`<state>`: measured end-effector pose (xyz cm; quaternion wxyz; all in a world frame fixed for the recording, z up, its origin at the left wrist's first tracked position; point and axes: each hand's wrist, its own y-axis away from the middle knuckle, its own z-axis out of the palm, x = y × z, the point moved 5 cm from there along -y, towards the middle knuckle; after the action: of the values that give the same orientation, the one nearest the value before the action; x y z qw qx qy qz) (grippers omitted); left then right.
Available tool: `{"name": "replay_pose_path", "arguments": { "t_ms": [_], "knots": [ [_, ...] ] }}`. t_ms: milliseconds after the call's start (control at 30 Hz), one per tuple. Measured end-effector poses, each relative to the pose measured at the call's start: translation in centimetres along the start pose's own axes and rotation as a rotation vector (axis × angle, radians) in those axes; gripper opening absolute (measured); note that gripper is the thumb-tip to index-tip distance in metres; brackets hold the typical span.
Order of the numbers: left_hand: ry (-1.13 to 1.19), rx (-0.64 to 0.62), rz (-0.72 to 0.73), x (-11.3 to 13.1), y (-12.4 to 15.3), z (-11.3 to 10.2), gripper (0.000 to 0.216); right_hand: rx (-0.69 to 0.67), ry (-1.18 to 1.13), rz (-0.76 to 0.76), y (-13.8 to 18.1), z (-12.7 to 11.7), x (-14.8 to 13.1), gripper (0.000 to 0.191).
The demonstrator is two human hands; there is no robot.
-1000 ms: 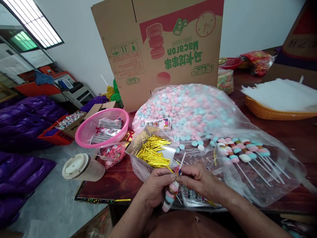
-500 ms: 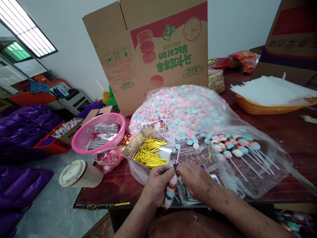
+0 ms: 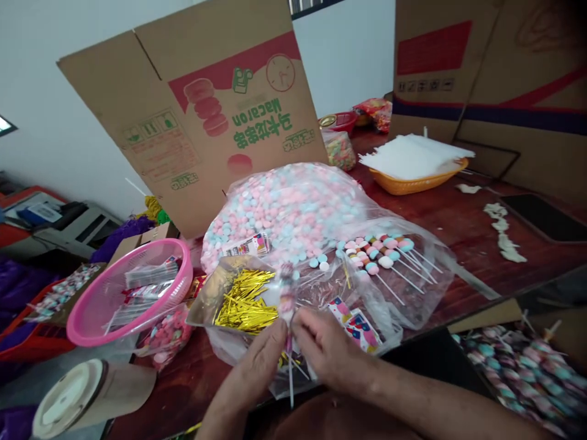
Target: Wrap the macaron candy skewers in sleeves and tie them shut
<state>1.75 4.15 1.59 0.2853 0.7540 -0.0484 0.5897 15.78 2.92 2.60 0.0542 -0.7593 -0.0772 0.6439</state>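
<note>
Both my hands pinch one wrapped candy skewer (image 3: 287, 293), which stands upright with its candy end up and its white stick pointing down. My left hand (image 3: 261, 360) grips it from the left and my right hand (image 3: 323, 348) from the right, fingers closed at the neck of the wrapper. Just behind lies an open clear bag of gold twist ties (image 3: 245, 299). To the right, several unwrapped candy skewers (image 3: 383, 260) lie on clear plastic. A big clear bag of pink and blue candies (image 3: 284, 211) sits behind them.
A pink basket (image 3: 87, 324) with packets stands at the left, a lidded cup (image 3: 87, 397) below it. An open cardboard box (image 3: 192, 122) stands behind. An orange basket of white sheets (image 3: 413, 165) is at the back right. Wrapped skewers (image 3: 518, 363) fill a box at the lower right.
The skewer has been turned over: its candy end now points up instead of down. The camera has swung to the right, bringing the box of wrapped skewers into view.
</note>
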Motion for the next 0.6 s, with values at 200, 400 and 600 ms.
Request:
{"name": "replay_pose_path", "arguments": {
  "t_ms": [200,400,600],
  "knots": [
    [-0.111,0.203,0.161,0.1,-1.6,2.5,0.039,-0.348,-0.590,0.655,1.6,3.3,2.8,0.029],
    [-0.642,0.165,0.399,3.3,-3.6,5.7,0.029,0.053,-0.298,0.179,1.0,-3.4,2.3,0.028],
    [-1.185,-0.285,0.530,2.7,-5.7,8.7,0.029,0.583,0.040,0.354,11.9,-19.9,7.1,0.024]
  ]
}}
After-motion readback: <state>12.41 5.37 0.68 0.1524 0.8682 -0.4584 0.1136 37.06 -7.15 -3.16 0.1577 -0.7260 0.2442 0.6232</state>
